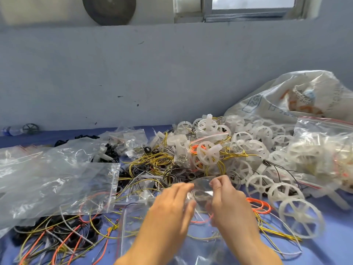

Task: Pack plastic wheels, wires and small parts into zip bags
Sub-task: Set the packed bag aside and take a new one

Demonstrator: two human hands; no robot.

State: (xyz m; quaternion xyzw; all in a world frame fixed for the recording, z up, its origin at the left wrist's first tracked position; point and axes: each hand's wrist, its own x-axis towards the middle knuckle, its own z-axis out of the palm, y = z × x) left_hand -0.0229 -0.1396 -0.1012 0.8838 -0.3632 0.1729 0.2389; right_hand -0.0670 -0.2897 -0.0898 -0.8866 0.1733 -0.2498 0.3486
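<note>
Recorded right hand (227, 196) pinching top edge of small clear zip bag (201, 185), left hand (172, 203) at its other side, grip too blurred to tell, above tangled wires (149, 163).

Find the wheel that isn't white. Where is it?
The dark grey wheel at the far left, against the wall. It sits away from the others; the white wheels are heaped on the right.
</note>
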